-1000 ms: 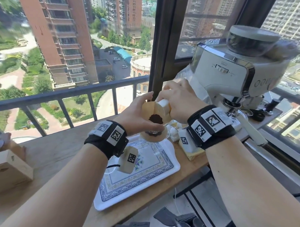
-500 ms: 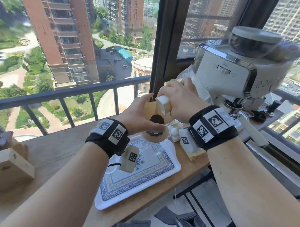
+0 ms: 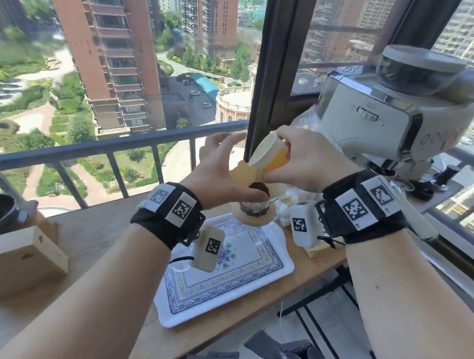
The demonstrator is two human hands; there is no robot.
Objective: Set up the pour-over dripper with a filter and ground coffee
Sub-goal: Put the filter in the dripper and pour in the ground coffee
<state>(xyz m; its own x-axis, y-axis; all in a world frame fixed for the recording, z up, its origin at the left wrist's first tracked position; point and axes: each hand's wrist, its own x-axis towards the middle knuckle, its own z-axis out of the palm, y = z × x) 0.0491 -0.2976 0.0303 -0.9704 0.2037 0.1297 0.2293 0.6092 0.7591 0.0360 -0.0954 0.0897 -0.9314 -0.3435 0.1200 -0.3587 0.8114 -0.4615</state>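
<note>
A glass pour-over dripper stands at the far end of a white patterned tray. A brown paper filter sits in it with a dark mound of ground coffee inside. My left hand is curled around the filter's left side and the dripper rim. My right hand holds a small cream and yellow cup, tilted mouth-down to the left just above the filter. Whether anything is left in the cup is hidden.
A white espresso machine with a bean hopper stands at the right. A light wooden box and a dark grinder sit at the left. White packets lie beyond the tray. The wooden counter ends near the tray's front.
My right hand has lifted the cup a little and tipped it further over the filter. The coffee mound and my left hand have stayed in place.
</note>
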